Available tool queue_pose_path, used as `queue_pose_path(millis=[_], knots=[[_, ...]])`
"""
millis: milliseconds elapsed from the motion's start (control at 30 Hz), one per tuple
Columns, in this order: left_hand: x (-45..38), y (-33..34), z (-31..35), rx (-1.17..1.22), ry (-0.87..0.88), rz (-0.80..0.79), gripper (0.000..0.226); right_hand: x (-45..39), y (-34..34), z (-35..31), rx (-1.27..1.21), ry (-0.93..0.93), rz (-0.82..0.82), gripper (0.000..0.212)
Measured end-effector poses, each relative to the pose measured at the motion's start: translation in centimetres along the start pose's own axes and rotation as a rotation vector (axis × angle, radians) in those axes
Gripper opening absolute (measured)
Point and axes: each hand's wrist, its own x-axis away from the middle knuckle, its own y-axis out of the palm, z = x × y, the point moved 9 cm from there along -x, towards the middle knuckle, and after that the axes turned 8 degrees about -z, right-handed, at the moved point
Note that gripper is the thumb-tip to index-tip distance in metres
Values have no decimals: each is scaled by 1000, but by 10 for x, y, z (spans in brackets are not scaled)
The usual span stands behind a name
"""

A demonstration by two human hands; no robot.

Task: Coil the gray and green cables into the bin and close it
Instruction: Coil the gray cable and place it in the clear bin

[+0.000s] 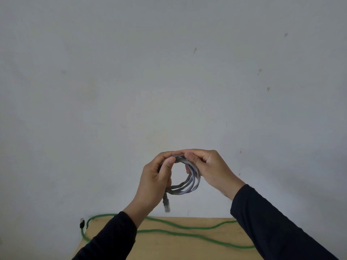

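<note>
The gray cable [187, 186] is wound into a small round coil held up in the air in front of the wall. My left hand [155, 182] grips the coil's left side, and a plug end hangs down below that hand. My right hand [208, 166] pinches the coil at its top right. The green cable [180, 234] lies uncoiled in long loops across the wooden table [187, 249] below my hands, and one plug end hangs off the table's left corner. No bin is in view.
A plain pale wall [169, 81] fills most of the view behind the table. Dark sleeves cover both forearms.
</note>
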Motion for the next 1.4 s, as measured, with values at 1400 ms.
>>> queue_pose_path(millis=[1400], knots=[[-4,4,-26,388,-116,9,29,26,-8,47,-519,78,448,21]])
